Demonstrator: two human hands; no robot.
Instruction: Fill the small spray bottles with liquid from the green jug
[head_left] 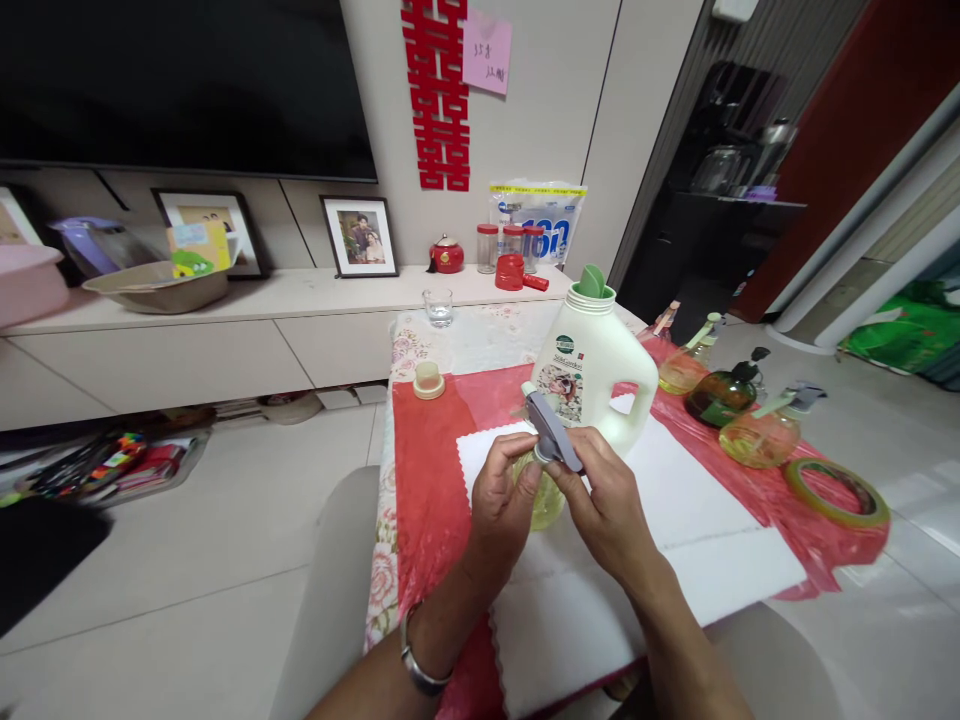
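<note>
A clear spray bottle (546, 512) with yellowish liquid stands on a white sheet (705, 510), upright between my hands. My left hand (504, 495) is closed around its neck and upper body from the left. At the right, my right hand (606, 492) grips the grey trigger sprayer (553, 432) on top, with the thumb near the collar. Both thumbs almost meet under the sprayer head. Just behind them rises a large white detergent jug (630, 400) with a green spout and no lid on it. A translucent cap (428, 380) lies to the left on red plastic film (427, 470).
Along the table's right side sit several pump and spray bottles, including an amber one (720, 398) and a clear one (761, 438). A tape roll (838, 492) lies nearer me. A glass cup (439, 307) stands at the back left, before a low cabinet (187, 350).
</note>
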